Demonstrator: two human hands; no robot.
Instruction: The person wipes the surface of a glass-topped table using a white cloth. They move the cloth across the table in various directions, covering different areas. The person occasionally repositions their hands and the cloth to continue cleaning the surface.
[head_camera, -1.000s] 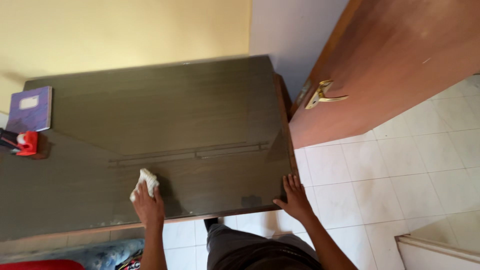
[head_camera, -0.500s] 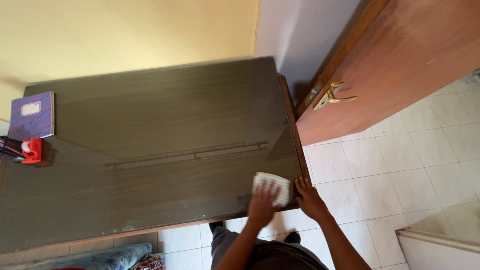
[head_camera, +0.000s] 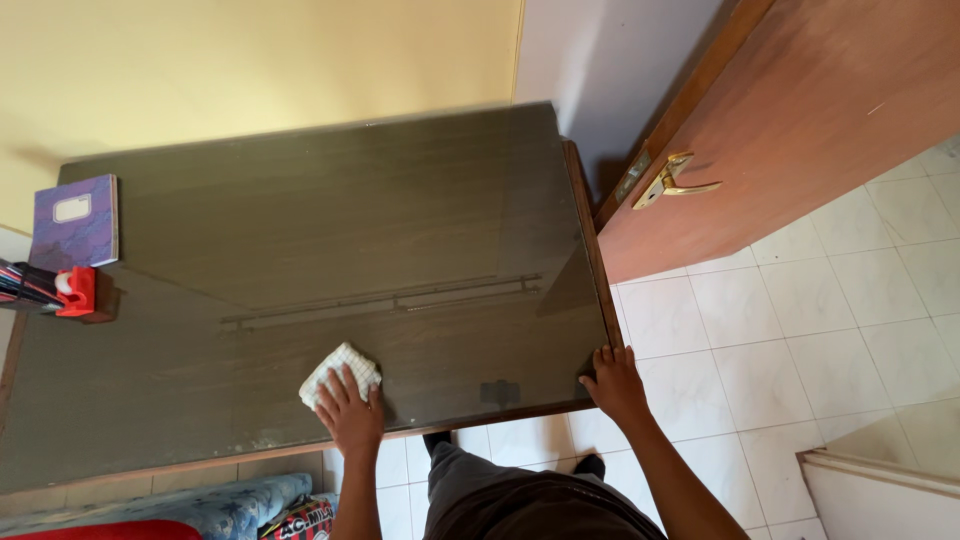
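One white cloth (head_camera: 340, 373), waffle-textured and folded small, lies flat on the worktop (head_camera: 330, 240) near its front edge, left of centre. One left hand (head_camera: 350, 410) presses down on the cloth's near side, fingers spread over it, palm flat. One right hand (head_camera: 614, 382) rests at the worktop's front right corner, fingers curled over the edge, holding nothing else. Worktop: one, dark brown wood grain under a glossy sheet that carries reflections; pale dusty smears show along the front strip. At its far left: one purple notebook (head_camera: 77, 222) with a pale label, lying flat; just in front of it, one red holder (head_camera: 78, 292) with several dark pens, cut off by the frame edge. Room: one reddish-brown wooden door (head_camera: 800, 120), standing just right of the worktop, with one brass lever handle (head_camera: 672, 180); a yellow wall (head_camera: 250, 70) behind the worktop; a white tiled floor (head_camera: 800, 330) to the right; blue patterned fabric (head_camera: 170, 505) below the front edge.
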